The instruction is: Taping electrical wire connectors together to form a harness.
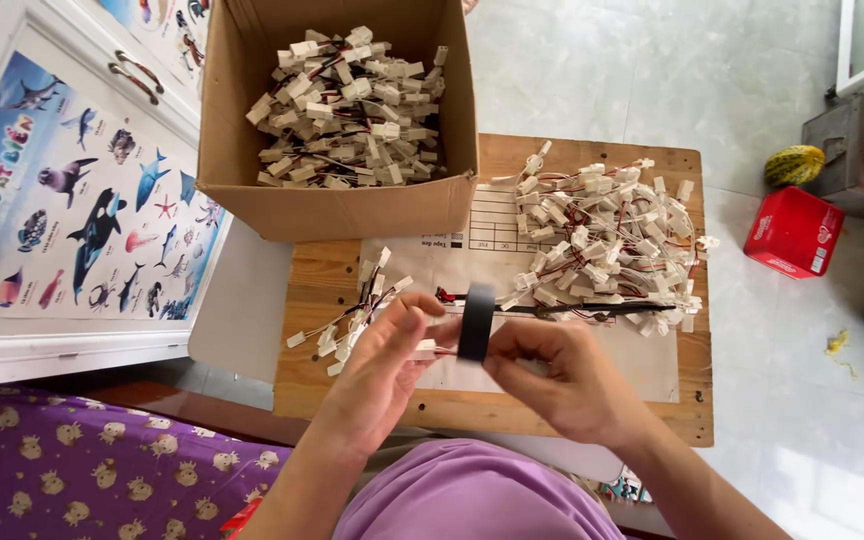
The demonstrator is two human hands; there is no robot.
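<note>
Right now your right hand (562,375) pinches a roll of black tape (475,322) by its edge, fingers curled closed around it, with a strip of tape stretching away to the right. Your left hand (377,365), just beside it, closes its fingertips on a white connector (424,350) touching the roll. Left of that hand lies a small bundle of wired connectors (352,315); beyond your right hand sits a larger tangled pile (602,240) on the wooden table (692,400). Farther ahead stands a cardboard box (337,205) full of connectors.

Head camera looks steeply down, close over the wooden table (592,420).
</note>
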